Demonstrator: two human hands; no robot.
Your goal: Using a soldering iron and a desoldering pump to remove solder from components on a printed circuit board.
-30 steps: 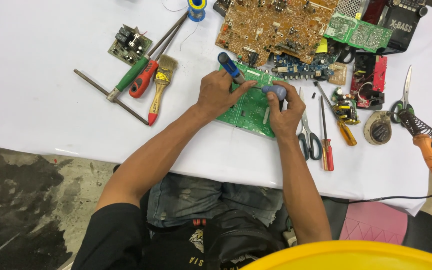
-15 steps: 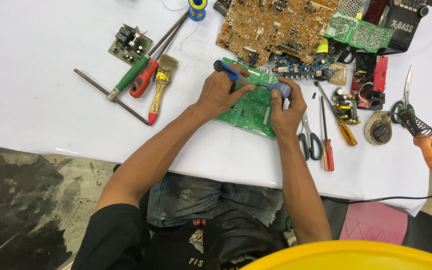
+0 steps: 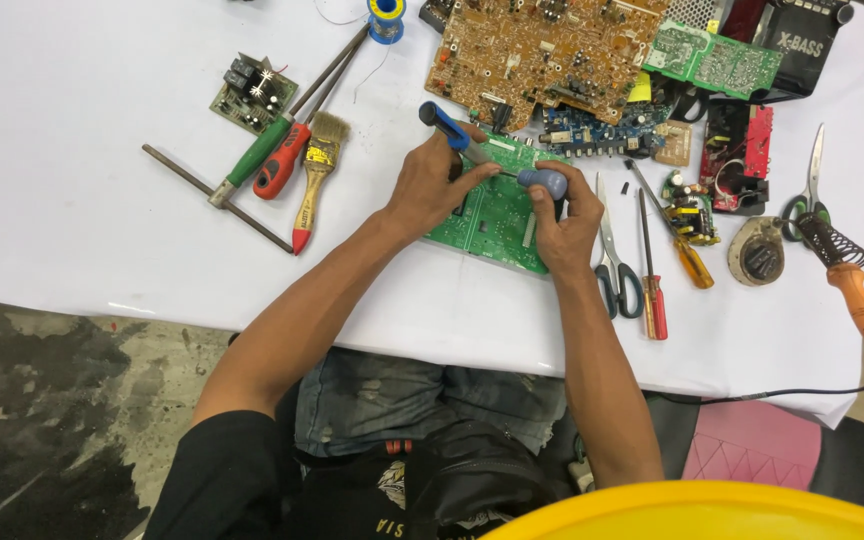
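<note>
1. A green circuit board [image 3: 492, 205] is seen at the centre of the frame, lying on the white table [image 3: 72, 180], with both hands resting on it.
2. The left hand [image 3: 432, 185] is closed around a blue-handled tool [image 3: 444, 125], whose handle sticks out toward the upper left of the hand.
3. The right hand [image 3: 564, 225] is wrapped around a grey-blue handled screwdriver [image 3: 542, 181] — its shaft is pointed left, toward the left hand, over the board.
4. Just right of the right hand, scissors [image 3: 612, 255] and two screwdrivers, one red-handled [image 3: 654, 300] and one orange-handled [image 3: 694, 262], are laid on the table.
5. At the upper centre a large brown circuit board [image 3: 542, 50] is placed, touching the green one's upper edge.
6. At the left of the frame a paintbrush [image 3: 317, 170], a green-handled screwdriver [image 3: 262, 150], a red-handled one [image 3: 282, 172] and a small board [image 3: 254, 92] are gathered.
7. A soldering iron [image 3: 857, 290] with an orange handle is seen at the right edge — well apart from the hands.
</note>
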